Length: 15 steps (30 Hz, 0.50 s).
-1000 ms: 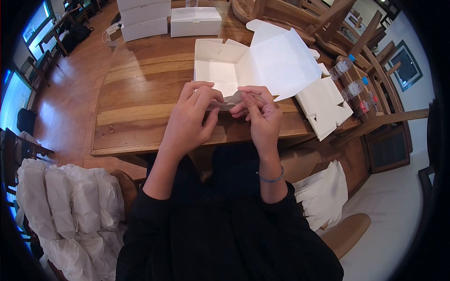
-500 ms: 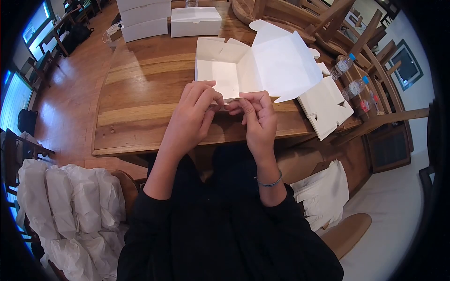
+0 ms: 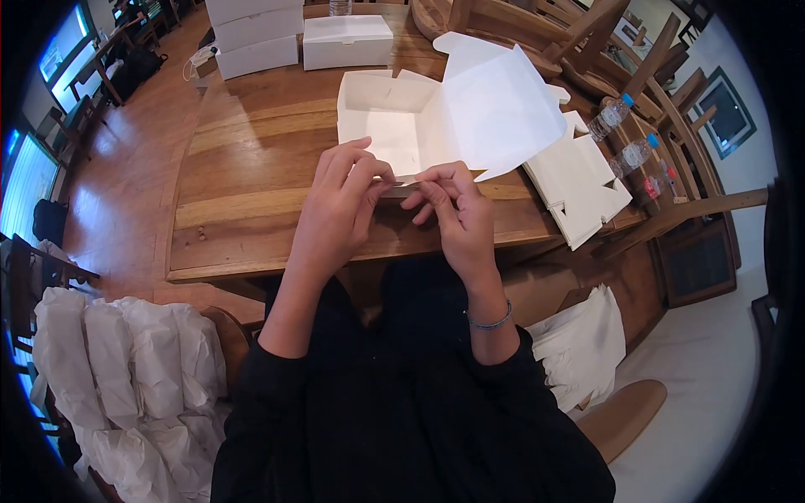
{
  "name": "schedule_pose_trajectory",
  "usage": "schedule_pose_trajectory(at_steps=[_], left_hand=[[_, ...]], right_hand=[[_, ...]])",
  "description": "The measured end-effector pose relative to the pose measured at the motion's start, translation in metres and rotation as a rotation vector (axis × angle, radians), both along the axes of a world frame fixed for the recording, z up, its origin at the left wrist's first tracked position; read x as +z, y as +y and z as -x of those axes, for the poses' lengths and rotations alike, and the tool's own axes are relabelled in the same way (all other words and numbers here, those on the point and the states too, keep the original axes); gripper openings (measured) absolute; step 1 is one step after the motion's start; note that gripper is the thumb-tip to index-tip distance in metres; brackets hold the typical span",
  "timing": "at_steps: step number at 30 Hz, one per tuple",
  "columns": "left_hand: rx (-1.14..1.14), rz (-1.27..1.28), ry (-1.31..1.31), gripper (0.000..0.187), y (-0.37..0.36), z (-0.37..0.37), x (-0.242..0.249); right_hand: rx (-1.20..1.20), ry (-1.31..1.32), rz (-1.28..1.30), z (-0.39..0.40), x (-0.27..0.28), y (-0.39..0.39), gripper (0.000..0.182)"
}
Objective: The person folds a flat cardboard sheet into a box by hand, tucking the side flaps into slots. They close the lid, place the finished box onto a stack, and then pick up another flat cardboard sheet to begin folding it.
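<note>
A white cardboard box (image 3: pixel 394 130) lies in front of me with its lid (image 3: pixel 499 109) folded open to the right. My left hand (image 3: pixel 340 197) pinches the near wall of the box, thumb and fingertips closed together at its edge. Just to the right, my right hand (image 3: pixel 457 205) holds the same near edge between thumb and index finger, its other fingers curled loosely. The two sets of fingertips are close together, and they partly hide the edge they grip.
Flat cardboard blanks (image 3: pixel 579 180) lie on the wooden table (image 3: pixel 243 201) at right, beside plastic bottles (image 3: pixel 631 157). Closed white boxes (image 3: pixel 348 44) stand at the back. Upturned wooden chairs (image 3: pixel 537 33) rest behind. Wrapped white bundles (image 3: pixel 155 352) are at lower left, white sheets (image 3: pixel 583 348) at lower right.
The box has shifted slightly left with its lid. Both hands stay at its near edge, and the right fingertips have moved a little left along it.
</note>
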<state>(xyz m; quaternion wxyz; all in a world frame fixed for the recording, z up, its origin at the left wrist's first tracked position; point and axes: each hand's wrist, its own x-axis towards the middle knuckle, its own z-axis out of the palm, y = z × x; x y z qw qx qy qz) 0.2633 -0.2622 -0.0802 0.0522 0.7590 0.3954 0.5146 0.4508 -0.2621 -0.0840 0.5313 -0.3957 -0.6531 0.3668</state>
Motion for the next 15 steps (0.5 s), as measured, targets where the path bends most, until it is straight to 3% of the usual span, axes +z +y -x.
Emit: schedule_pose_trajectory(at_steps=[8,13,15], left_hand=[[-0.024,-0.022,0.007,0.012,-0.0023,0.0020,0.0011],[0.115,-0.040,0.024,0.014,0.0004,-0.0020,-0.0036],[0.153,-0.059,0.048,0.016,0.0013,-0.0016,-0.0067]], right_hand=[[-0.037,0.046,-0.015,0.0075,-0.0046,-0.0029,0.011],[-0.003,-0.062,-0.045,-0.0013,-0.0071,0.0023,0.011],[0.009,0.014,-0.039,0.0005,-0.0103,0.0032,0.011]])
